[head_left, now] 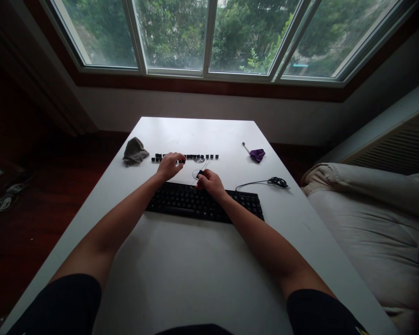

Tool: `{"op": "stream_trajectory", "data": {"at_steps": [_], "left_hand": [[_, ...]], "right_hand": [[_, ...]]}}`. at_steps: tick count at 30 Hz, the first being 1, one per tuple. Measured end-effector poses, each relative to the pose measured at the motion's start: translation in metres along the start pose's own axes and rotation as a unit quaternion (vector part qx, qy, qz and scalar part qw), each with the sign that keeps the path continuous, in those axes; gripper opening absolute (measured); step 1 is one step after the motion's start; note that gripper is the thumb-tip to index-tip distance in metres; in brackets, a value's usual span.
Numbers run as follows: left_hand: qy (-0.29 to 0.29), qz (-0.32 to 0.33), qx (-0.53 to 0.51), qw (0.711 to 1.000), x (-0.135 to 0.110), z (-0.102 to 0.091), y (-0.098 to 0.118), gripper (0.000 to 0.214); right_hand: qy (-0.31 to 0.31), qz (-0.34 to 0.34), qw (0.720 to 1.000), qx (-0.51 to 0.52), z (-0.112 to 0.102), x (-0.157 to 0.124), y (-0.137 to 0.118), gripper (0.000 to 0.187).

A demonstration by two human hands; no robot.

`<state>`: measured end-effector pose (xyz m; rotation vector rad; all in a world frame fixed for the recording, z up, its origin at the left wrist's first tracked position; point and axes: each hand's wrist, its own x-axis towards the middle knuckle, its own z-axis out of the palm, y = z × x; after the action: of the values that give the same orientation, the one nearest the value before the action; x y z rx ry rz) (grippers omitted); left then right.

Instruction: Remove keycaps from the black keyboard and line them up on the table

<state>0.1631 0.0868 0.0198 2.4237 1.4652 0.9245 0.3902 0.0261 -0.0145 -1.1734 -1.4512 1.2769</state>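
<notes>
A black keyboard [181,201] lies across the white table in front of me. Beyond it, small black keycaps [192,157] stand in rows. My left hand [169,166] is at these rows, thumb and fingers curled around a dark keycap [182,161]. Just above the keyboard's far edge, my right hand [212,183] pinches a keycap puller [196,173] with a clear round part and thin wires. A black piece, apparently a keycap [200,173], shows at its fingertips. Both forearms pass over the keyboard and hide parts of it.
A grey cloth [135,151] lies at the table's far left. On the far right are a purple cloth [257,155] and a thin brush-like stick [246,147]. The keyboard's coiled cable [278,182] rests to the right. A pale sofa [366,223] stands beside the table [195,270].
</notes>
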Motion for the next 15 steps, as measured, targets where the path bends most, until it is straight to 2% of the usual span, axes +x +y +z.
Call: {"op": "stream_trajectory", "data": {"at_steps": [7, 15], "left_hand": [[-0.036, -0.050, 0.097, 0.993, 0.031, 0.028, -0.017, 0.018], [-0.059, -0.075, 0.117, 0.988, 0.036, 0.037, -0.026, 0.018]], "right_hand": [[0.004, -0.022, 1.000, -0.009, -0.001, 0.000, 0.003, 0.019], [0.001, -0.032, 0.999, -0.012, -0.002, -0.001, 0.000, 0.017]]}}
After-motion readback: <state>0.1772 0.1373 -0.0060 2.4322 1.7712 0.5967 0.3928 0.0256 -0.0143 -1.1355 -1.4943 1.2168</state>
